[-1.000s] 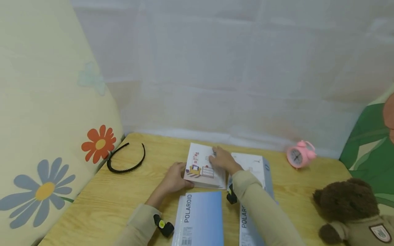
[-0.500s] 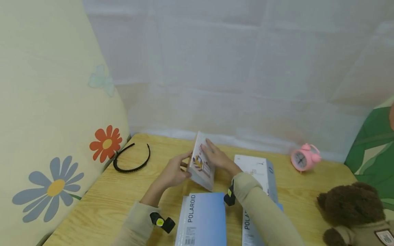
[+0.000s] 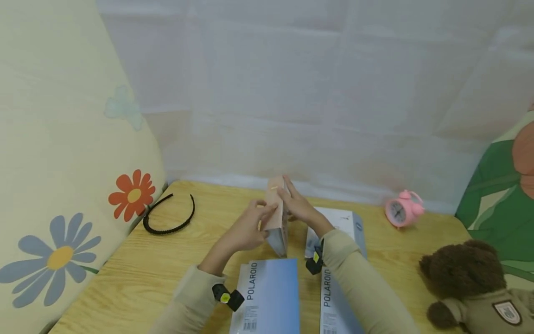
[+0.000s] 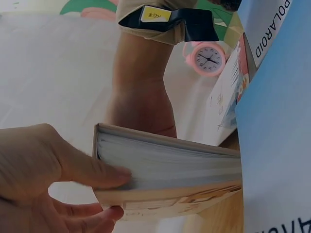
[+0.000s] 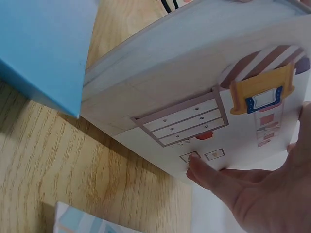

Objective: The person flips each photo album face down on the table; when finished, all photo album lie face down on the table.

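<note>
A thick photo album [image 3: 273, 215] stands on edge on the table between both hands, its spine turned up toward the head camera. My left hand [image 3: 246, 228] holds its near left side; the left wrist view shows the thumb [image 4: 114, 175] on the page edges and fingers against a cover. My right hand [image 3: 299, 205] grips the upper right part. In the right wrist view its fingers press the white cover [image 5: 167, 145], which carries drawings of a dresser and an armchair. The grey-white page block [image 4: 160, 162] shows between the covers.
A blue POLAROID box [image 3: 271, 297] stands in front of the album. Another POLAROID box [image 3: 333, 301] and a white box [image 3: 338, 220] lie under the right forearm. A black headband [image 3: 168, 229], pink alarm clock [image 3: 402, 211] and brown teddy bear [image 3: 463, 269] are around.
The album has gone from lying tilted with its illustrated cover up to standing on edge, cover turned rightward. Both hands have shifted their hold; the left has moved higher along it.
</note>
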`<state>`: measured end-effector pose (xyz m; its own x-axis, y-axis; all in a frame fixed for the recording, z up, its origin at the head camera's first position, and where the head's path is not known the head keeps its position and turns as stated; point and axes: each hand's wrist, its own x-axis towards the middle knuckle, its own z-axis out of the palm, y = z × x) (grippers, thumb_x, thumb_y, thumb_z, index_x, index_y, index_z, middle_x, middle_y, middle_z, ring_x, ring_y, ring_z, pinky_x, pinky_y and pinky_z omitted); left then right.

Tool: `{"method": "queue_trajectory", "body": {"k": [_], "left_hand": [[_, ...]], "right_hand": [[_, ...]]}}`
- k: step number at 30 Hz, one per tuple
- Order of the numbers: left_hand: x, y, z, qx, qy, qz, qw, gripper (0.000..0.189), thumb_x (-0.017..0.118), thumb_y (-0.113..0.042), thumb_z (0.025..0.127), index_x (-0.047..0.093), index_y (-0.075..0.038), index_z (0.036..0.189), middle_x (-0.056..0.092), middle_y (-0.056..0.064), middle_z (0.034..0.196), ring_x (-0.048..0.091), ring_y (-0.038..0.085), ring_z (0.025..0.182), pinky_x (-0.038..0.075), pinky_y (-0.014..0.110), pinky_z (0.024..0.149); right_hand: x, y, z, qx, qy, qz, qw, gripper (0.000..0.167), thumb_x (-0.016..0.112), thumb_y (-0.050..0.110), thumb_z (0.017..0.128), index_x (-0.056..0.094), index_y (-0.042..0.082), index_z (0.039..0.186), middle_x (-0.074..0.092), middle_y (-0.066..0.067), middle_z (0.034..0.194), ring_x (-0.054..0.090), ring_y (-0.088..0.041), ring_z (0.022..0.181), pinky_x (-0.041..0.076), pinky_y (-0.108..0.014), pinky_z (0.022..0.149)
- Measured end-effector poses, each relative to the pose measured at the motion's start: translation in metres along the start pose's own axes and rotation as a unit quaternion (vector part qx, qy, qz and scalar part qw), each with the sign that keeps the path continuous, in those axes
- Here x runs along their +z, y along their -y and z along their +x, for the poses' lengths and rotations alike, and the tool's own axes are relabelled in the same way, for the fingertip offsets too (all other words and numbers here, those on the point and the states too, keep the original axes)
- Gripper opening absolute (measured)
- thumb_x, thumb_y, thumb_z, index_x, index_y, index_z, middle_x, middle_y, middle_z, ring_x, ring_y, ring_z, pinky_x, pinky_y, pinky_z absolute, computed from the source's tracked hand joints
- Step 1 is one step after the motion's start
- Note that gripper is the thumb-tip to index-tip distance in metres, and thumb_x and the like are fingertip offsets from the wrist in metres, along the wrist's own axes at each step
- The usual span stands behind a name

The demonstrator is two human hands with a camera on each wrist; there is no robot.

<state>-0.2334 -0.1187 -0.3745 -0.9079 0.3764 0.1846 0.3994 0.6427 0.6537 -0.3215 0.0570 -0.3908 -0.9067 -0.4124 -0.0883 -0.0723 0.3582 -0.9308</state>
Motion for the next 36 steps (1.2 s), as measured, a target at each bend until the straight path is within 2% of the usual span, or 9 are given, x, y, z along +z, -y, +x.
{"method": "queue_trajectory", "body": {"k": [6, 11, 15, 20, 23, 26, 30, 32, 36], "left_hand": [[0.009, 0.02, -0.001, -0.045, -0.005, -0.137, 0.9895, 0.107, 0.084, 0.002, 0.073, 0.018, -0.003, 0.157, 0.036, 0.023, 0.149, 0.052, 0.041, 0.118, 0.054, 0.05, 0.088], [0.03, 0.046, 0.001, -0.053, 0.044, -0.211, 0.975, 0.098, 0.088, -0.007, 0.072, 0.033, -0.01, 0.153, 0.052, 0.013, 0.14, 0.053, 0.036, 0.121, 0.046, 0.055, 0.099], [0.042, 0.054, 0.001, -0.031, 0.055, -0.222, 0.973, 0.09, 0.09, -0.009, 0.071, 0.042, -0.007, 0.147, 0.057, 0.013, 0.133, 0.054, 0.034, 0.12, 0.042, 0.056, 0.103], [0.04, 0.053, -0.001, -0.054, 0.037, -0.19, 0.9797, 0.094, 0.089, -0.009, 0.071, 0.039, -0.01, 0.15, 0.055, 0.015, 0.137, 0.052, 0.037, 0.124, 0.041, 0.058, 0.103], [0.035, 0.052, -0.001, -0.075, 0.022, -0.154, 0.9849, 0.102, 0.089, -0.007, 0.07, 0.032, -0.01, 0.155, 0.049, 0.017, 0.144, 0.048, 0.042, 0.129, 0.04, 0.061, 0.103], [0.03, 0.053, -0.001, -0.076, 0.01, -0.128, 0.9888, 0.106, 0.089, -0.003, 0.066, 0.03, -0.002, 0.154, 0.046, 0.021, 0.146, 0.045, 0.044, 0.13, 0.037, 0.061, 0.106], [0.03, 0.059, -0.004, -0.075, 0.003, -0.058, 0.9955, 0.1, 0.091, -0.003, 0.063, 0.04, 0.005, 0.148, 0.048, 0.028, 0.141, 0.047, 0.043, 0.127, 0.035, 0.059, 0.109], [0.032, 0.063, -0.005, -0.08, 0.005, -0.008, 0.9967, 0.096, 0.092, -0.007, 0.061, 0.045, 0.004, 0.145, 0.046, 0.031, 0.14, 0.046, 0.046, 0.127, 0.035, 0.059, 0.108], [0.038, 0.063, -0.008, -0.107, 0.005, 0.087, 0.9904, 0.088, 0.091, -0.014, 0.061, 0.055, -0.002, 0.14, 0.038, 0.032, 0.147, 0.037, 0.049, 0.134, 0.032, 0.068, 0.105]], "right_hand": [[0.001, -0.002, 0.002, 0.005, 0.008, 0.028, 0.9996, 0.067, 0.033, 0.05, 0.106, -0.001, 0.033, 0.16, 0.024, -0.03, 0.157, 0.06, -0.052, 0.109, 0.057, -0.054, 0.079], [0.005, -0.004, 0.002, 0.013, 0.007, 0.034, 0.9993, 0.066, 0.034, 0.048, 0.106, 0.0, 0.033, 0.16, 0.022, -0.029, 0.158, 0.06, -0.052, 0.107, 0.058, -0.054, 0.078], [0.007, -0.005, 0.0, 0.022, 0.013, 0.038, 0.999, 0.065, 0.034, 0.049, 0.106, 0.0, 0.036, 0.16, 0.022, -0.027, 0.158, 0.063, -0.049, 0.104, 0.057, -0.053, 0.08], [0.008, -0.005, 0.001, 0.022, 0.016, 0.079, 0.9965, 0.065, 0.033, 0.048, 0.106, -0.003, 0.034, 0.16, 0.026, -0.026, 0.157, 0.064, -0.044, 0.104, 0.057, -0.049, 0.082], [0.007, -0.006, 0.001, 0.027, 0.013, 0.121, 0.9922, 0.064, 0.031, 0.041, 0.108, -0.004, 0.03, 0.16, 0.039, -0.027, 0.148, 0.065, -0.037, 0.103, 0.056, -0.045, 0.084], [0.007, -0.01, 0.001, 0.03, -0.014, 0.126, 0.9915, 0.061, 0.032, 0.03, 0.109, 0.001, 0.021, 0.161, 0.048, -0.028, 0.14, 0.065, -0.034, 0.103, 0.056, -0.043, 0.085], [0.008, -0.02, 0.001, 0.017, -0.077, -0.011, 0.9968, 0.055, 0.042, 0.015, 0.104, 0.027, -0.001, 0.155, 0.059, -0.027, 0.128, 0.065, -0.032, 0.101, 0.057, -0.038, 0.082], [0.011, -0.028, 0.001, 0.019, -0.092, -0.104, 0.9901, 0.041, 0.047, 0.014, 0.101, 0.051, -0.006, 0.137, 0.064, -0.022, 0.111, 0.064, -0.029, 0.09, 0.056, -0.034, 0.073], [0.018, -0.037, -0.004, 0.018, -0.067, -0.216, 0.974, 0.02, 0.049, 0.016, 0.1, 0.062, 0.0, 0.099, 0.053, -0.008, 0.075, 0.052, -0.019, 0.067, 0.044, -0.027, 0.056]]}}
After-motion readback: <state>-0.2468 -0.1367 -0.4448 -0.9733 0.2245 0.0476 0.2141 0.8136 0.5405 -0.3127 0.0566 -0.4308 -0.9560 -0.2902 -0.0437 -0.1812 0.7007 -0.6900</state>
